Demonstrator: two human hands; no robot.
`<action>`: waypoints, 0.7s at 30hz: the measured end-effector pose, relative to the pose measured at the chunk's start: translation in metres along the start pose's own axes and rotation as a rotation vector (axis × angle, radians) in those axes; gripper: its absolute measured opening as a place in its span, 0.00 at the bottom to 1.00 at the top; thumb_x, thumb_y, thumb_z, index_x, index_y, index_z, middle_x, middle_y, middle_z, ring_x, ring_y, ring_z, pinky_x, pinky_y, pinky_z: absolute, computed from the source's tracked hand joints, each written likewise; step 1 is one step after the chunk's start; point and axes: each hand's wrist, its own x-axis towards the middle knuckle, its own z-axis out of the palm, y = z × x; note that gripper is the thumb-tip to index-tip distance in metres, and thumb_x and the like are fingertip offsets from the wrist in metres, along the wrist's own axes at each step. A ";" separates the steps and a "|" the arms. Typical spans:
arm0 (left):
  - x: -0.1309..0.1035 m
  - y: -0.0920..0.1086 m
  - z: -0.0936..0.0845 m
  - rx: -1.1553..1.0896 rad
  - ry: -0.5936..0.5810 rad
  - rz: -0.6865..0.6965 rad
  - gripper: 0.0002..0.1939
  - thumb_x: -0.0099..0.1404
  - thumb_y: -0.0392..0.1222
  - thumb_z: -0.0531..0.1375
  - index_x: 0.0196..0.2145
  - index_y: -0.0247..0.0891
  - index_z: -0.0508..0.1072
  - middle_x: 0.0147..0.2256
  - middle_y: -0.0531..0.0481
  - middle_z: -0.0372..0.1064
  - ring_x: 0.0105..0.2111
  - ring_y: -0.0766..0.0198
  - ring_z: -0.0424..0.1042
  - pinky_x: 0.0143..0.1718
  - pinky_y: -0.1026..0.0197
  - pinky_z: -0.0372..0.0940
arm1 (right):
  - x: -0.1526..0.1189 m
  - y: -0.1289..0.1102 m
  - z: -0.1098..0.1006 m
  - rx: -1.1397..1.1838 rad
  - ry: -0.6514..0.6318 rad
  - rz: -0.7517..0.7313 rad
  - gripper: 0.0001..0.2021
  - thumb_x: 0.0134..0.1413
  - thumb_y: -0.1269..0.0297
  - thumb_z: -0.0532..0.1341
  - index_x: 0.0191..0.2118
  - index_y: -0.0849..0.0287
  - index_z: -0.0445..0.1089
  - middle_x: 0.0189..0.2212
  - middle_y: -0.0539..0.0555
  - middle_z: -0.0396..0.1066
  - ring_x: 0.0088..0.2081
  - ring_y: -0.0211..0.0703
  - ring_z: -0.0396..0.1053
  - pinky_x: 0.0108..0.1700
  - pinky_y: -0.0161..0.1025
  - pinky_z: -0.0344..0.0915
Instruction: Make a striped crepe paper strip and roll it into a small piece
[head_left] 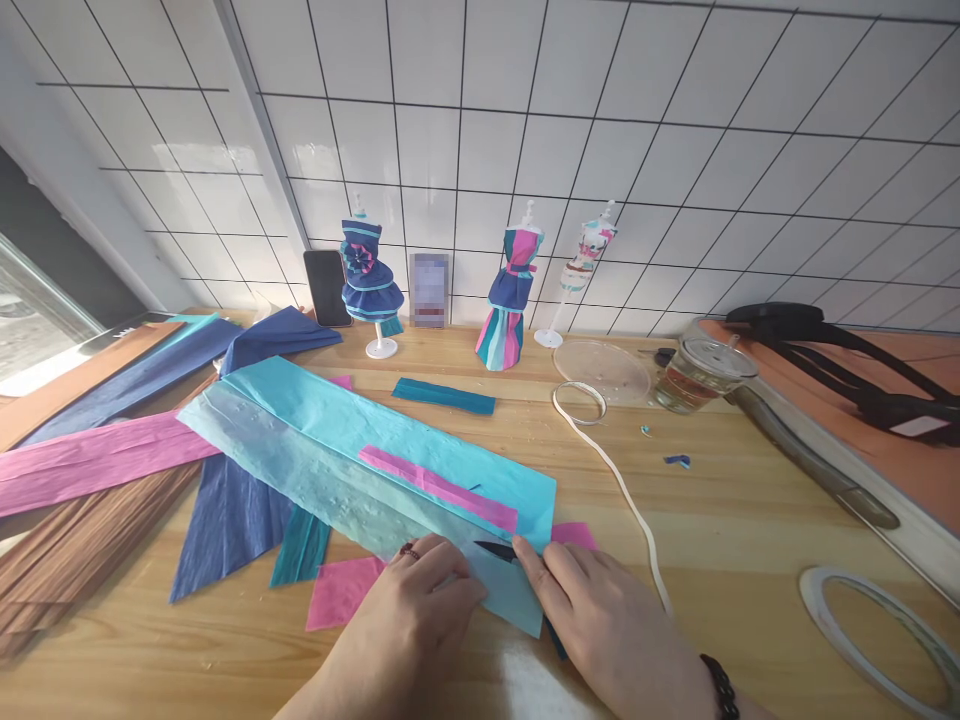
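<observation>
My left hand [431, 600], with a beaded ring on one finger, is closed on the lower edge of a pale blue paper strip [300, 470]. Beside it, my right hand [585, 600] holds dark-bladed scissors [495, 550], with the index finger stretched along them. Their tips point left over the pale strip; the handles are mostly hidden under the hand. A bright turquoise strip [330, 405] lies behind the pale one, and a narrow pink strip [435, 485] rests across both. Pink pieces [345, 592] stick out underneath.
Blue, brown and pink paper [97, 455] spreads at the left. Three small dress forms, one in blue [367, 270], stand by the tiled wall with a phone [327, 288]. At the right are white cord [622, 485], a lidded cup [701, 375] and a tape roll [817, 590].
</observation>
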 end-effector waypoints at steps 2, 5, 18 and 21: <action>0.000 0.000 0.000 0.000 0.007 -0.001 0.13 0.64 0.31 0.50 0.27 0.38 0.72 0.25 0.51 0.64 0.27 0.65 0.62 0.28 0.63 0.57 | 0.002 -0.001 0.001 0.000 0.001 0.003 0.23 0.48 0.83 0.47 0.50 0.68 0.63 0.24 0.53 0.63 0.24 0.40 0.62 0.24 0.37 0.57; 0.000 -0.001 0.000 -0.006 0.002 -0.002 0.13 0.64 0.31 0.50 0.28 0.38 0.72 0.25 0.51 0.65 0.27 0.65 0.62 0.28 0.63 0.57 | 0.005 -0.002 0.002 0.000 -0.004 0.003 0.23 0.46 0.82 0.51 0.50 0.68 0.63 0.25 0.53 0.63 0.24 0.40 0.62 0.24 0.37 0.57; -0.001 -0.001 0.000 -0.007 -0.005 -0.006 0.13 0.63 0.31 0.50 0.28 0.38 0.72 0.26 0.51 0.65 0.28 0.65 0.61 0.28 0.63 0.57 | 0.008 -0.005 0.004 0.012 -0.001 -0.017 0.22 0.46 0.82 0.52 0.50 0.68 0.62 0.26 0.53 0.65 0.25 0.40 0.62 0.26 0.37 0.55; -0.001 -0.001 0.000 -0.010 -0.013 -0.009 0.13 0.63 0.31 0.50 0.27 0.38 0.72 0.25 0.51 0.64 0.27 0.65 0.61 0.28 0.63 0.57 | 0.008 -0.005 0.004 0.014 0.001 -0.023 0.21 0.47 0.81 0.52 0.50 0.68 0.62 0.26 0.53 0.65 0.25 0.40 0.63 0.26 0.37 0.55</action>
